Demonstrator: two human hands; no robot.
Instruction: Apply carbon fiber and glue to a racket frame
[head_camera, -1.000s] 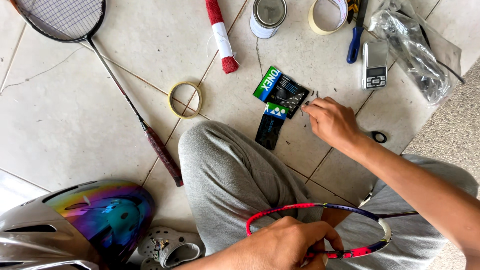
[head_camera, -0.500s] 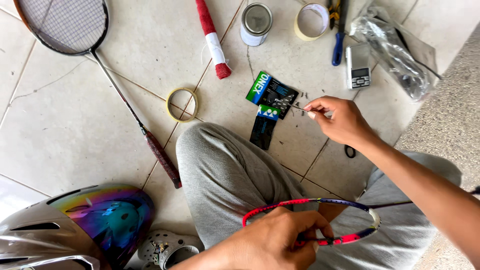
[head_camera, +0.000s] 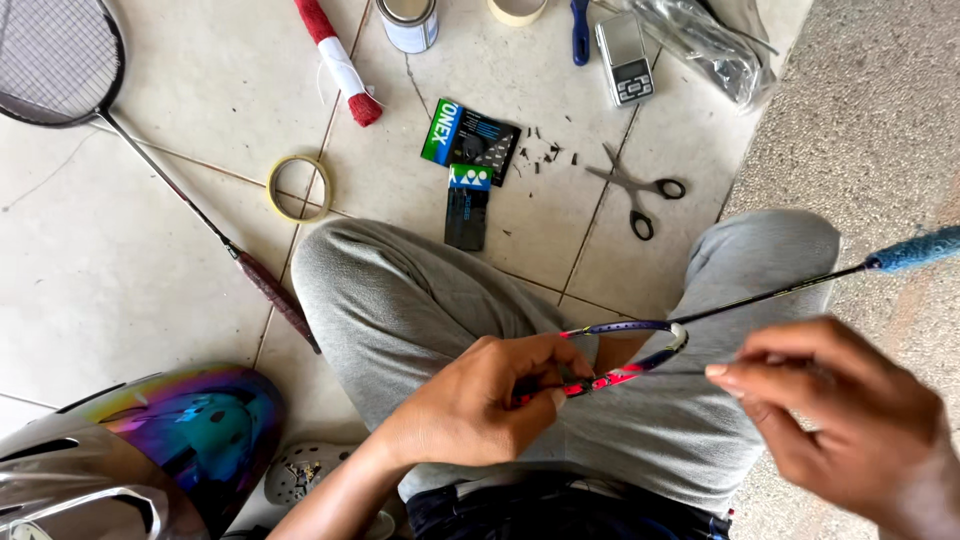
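The left hand (head_camera: 480, 405) closes its grip on the frame of the unstrung racket (head_camera: 640, 350), steadying it across the lap with its blue handle out to the right, while the right hand (head_camera: 850, 420) pinches something too blurred to identify just beside it.

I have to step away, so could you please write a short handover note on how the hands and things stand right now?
Left hand: shut on the unstrung racket frame, held over the lap; its blue-handled shaft points right.
Right hand: raised beside the frame, fingertips pinched; whether it holds anything is too blurred to tell.
On the tiled floor: scissors, small dark bits, two dark packets, a tape ring, a strung racket, a small scale.
Done: frame in hand, no strings in it.
Left: I cannot tell from this view.
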